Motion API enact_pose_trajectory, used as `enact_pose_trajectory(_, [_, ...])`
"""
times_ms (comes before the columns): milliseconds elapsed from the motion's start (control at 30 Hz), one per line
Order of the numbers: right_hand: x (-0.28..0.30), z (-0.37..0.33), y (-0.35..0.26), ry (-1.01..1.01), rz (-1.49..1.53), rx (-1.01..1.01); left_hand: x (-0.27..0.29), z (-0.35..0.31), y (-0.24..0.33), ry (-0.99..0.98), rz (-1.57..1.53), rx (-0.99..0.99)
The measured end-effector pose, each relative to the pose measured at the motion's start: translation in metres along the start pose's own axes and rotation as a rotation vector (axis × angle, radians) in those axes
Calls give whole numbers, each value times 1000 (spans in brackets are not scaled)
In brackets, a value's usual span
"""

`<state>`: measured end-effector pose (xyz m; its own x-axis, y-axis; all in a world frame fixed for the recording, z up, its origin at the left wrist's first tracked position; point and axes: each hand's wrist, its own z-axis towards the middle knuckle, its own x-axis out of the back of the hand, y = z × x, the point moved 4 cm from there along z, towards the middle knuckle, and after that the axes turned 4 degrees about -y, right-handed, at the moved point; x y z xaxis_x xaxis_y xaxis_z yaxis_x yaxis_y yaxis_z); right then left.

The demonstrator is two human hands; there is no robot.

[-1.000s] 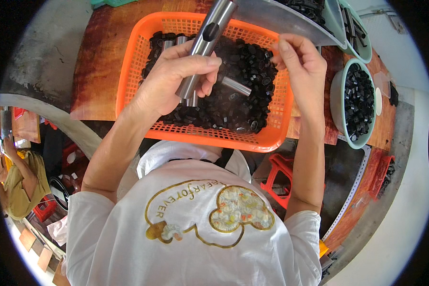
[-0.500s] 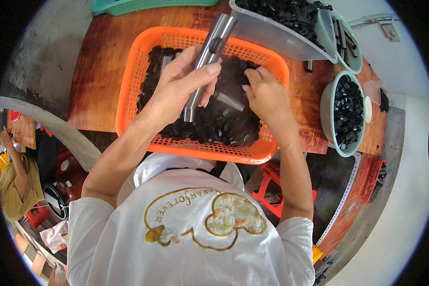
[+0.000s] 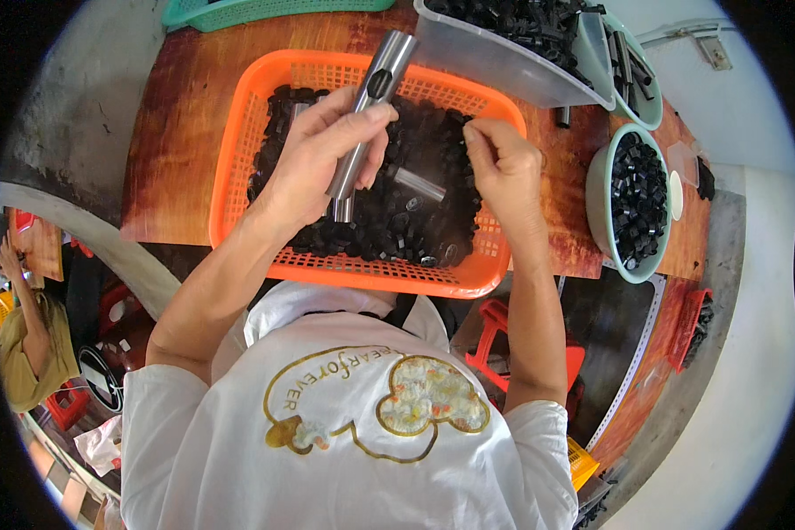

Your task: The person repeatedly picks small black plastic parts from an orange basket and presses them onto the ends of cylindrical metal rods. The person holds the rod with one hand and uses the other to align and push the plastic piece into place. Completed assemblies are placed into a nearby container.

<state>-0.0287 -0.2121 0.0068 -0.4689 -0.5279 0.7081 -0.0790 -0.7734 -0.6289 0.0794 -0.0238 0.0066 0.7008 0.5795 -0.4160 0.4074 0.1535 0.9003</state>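
Observation:
My left hand (image 3: 320, 159) is wrapped round a shiny metal tube (image 3: 387, 69), which slants up and away. The tube has an oval hole in its upper side and a narrower lower end. My right hand (image 3: 509, 170) is closed in a pinch over the right side of an orange plastic basket (image 3: 362, 279). Whatever its fingertips hold, if anything, is too small to make out. Many small black plastic pieces (image 3: 371, 234) fill the basket under both hands. A short metal tube (image 3: 420, 185) lies loose on top of them.
Right of the basket stands a pale green bowl (image 3: 599, 208) of black pieces. Behind it are a clear bin (image 3: 503, 66) of black parts and another green bowl (image 3: 652, 113) holding tubes. A green basket (image 3: 274, 12) sits at the far edge. Another person (image 3: 40, 340) works at left.
My right hand has lifted off the black pieces and moved slightly right, its fingers now drawn together. The tube in my left hand has shifted a little left. The whole view has shifted slightly.

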Motion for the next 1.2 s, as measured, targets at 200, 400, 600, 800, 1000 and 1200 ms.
enact_pose_trajectory(200, [-11,3,-1,-181,-237,54,2,2,0,9,-56,12])
enact_pose_trajectory(400, [-7,17,-13,-206,-198,80,5,1,-1,45,-68,54])
enact_pose_trajectory(600, [25,38,-6,-131,91,-65,2,1,-1,3,-76,44])
enact_pose_trajectory(800, [61,72,15,52,203,-129,4,0,-1,30,-104,68])
enact_pose_trajectory(1000, [95,135,67,23,-142,-94,4,-1,-1,53,-92,69])
enact_pose_trajectory(1200, [55,176,61,-279,-606,390,3,0,-1,83,-94,73])
